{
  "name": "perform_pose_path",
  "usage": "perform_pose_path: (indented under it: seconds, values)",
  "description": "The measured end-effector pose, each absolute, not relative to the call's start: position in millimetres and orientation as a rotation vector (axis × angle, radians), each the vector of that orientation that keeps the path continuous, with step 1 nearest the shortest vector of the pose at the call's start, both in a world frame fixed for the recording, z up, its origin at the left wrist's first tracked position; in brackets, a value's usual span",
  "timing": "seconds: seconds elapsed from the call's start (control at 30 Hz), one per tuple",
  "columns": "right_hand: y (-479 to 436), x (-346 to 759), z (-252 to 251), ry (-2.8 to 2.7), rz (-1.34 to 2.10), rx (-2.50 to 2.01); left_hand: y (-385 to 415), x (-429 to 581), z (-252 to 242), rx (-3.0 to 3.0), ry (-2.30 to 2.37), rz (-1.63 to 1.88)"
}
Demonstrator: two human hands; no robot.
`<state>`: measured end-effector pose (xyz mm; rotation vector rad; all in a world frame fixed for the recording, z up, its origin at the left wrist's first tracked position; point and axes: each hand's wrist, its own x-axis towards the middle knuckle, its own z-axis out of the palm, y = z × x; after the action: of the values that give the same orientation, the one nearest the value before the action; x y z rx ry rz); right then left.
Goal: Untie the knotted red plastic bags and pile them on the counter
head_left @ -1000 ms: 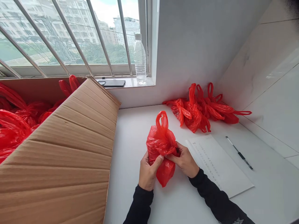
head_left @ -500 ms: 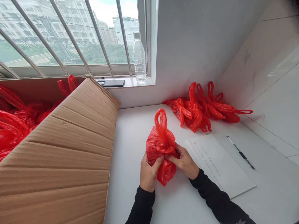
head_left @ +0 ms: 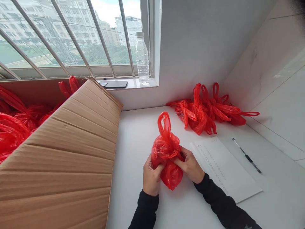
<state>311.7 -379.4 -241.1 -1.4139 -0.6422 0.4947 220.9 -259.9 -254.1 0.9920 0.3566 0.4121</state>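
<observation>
One large cardboard box [head_left: 71,152], corrugated flap sloping toward the viewer, at 9 o'clock of the bag in hand; its inside, at 10 o'clock, is heaped with boxed red bags [head_left: 14,127]. One white surface [head_left: 138,127], running from the box to the tiled wall at 3 o'clock. One barred window [head_left: 71,38] across 10 to 12 o'clock, with a sill [head_left: 133,84] below it. One pile of knotted red bags [head_left: 205,111] at 1 o'clock, lying on the surface against the wall, well apart from the hands. One sheet of paper [head_left: 224,168], printed, flat on the surface at 3 o'clock, its near corner just beside the right hand. One red plastic bag [head_left: 166,149], centre of the surface's near part, loop handle upright, bulging below the grip; whether its base touches the surface cannot be told. One left hand [head_left: 150,178], fingers curled closed on the bag's left side. One right hand [head_left: 190,165], closed, pinching the bag's neck from the right. One water bottle [head_left: 142,58], clear, capped, upright on the sill at 11 o'clock. One phone [head_left: 116,84], dark, flat on the sill, just left of the bottle. One pen [head_left: 246,156], at 3 o'clock beyond the paper, apart from it.
</observation>
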Motion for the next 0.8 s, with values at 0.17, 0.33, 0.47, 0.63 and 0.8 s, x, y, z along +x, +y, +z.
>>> perform_pose_path:
  seconds: [0.17, 0.33, 0.47, 0.63, 0.8]
  values:
    - [-380.5, 313.7, -237.9, -0.681, 0.546, -1.409, -256.1, 221.8, -260.3, 0.954, 0.361, 0.440]
    - [-383.8, 317.4, -233.8, -0.790, 0.635, -1.419, -255.8, 222.1, -257.0, 0.846, 0.389, 0.483]
    - [-384.8, 319.3, -236.8, -0.784, 0.612, -1.481, -256.2, 221.3, -251.7, 0.777, 0.407, 0.467]
    - [-382.3, 317.9, -239.2, -0.767, 0.569, -1.425, -257.2, 221.8, -247.3, 0.791, 0.387, 0.442]
    - [-379.9, 316.7, -240.6, -0.719, 0.548, -1.364, -262.4, 223.7, -241.0, 0.840, 0.366, 0.448]
